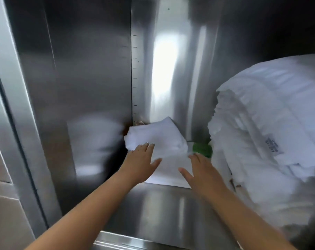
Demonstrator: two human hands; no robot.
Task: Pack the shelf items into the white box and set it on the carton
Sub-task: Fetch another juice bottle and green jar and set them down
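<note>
Left hand: the left hand [142, 159] reaches deep into a steel shelf [162, 210], fingers straight and together, their tips lying on a folded white bundle [158, 138]; nothing is gripped.

Right hand: the right hand [201, 170] is spread flat and released just beside it, over the bundle's lower, flatter edge. Motion blur hides whether the palm touches.

Folded white bundle: sits at the back of the shelf, pushed into the corner where the side wall [90, 69] meets the back wall [171, 60], between the two hands.

Green thing: a small green thing [201, 149], too blurred to name, lies just beyond the right fingertips, wedged between the bundle and a big stack.

Big stack: a tall heap of white plastic bags [270, 132] fills the shelf's right side, apart from both hands.

White box and carton: neither is in view.

Progress: judged early. The shelf holds all three lots, nothing is lifted and nothing is seen packed. The hands appear poised to gather the bundle first.

Left to do: by this view, taking the items off the shelf, filling the box and setting it on the carton.
</note>
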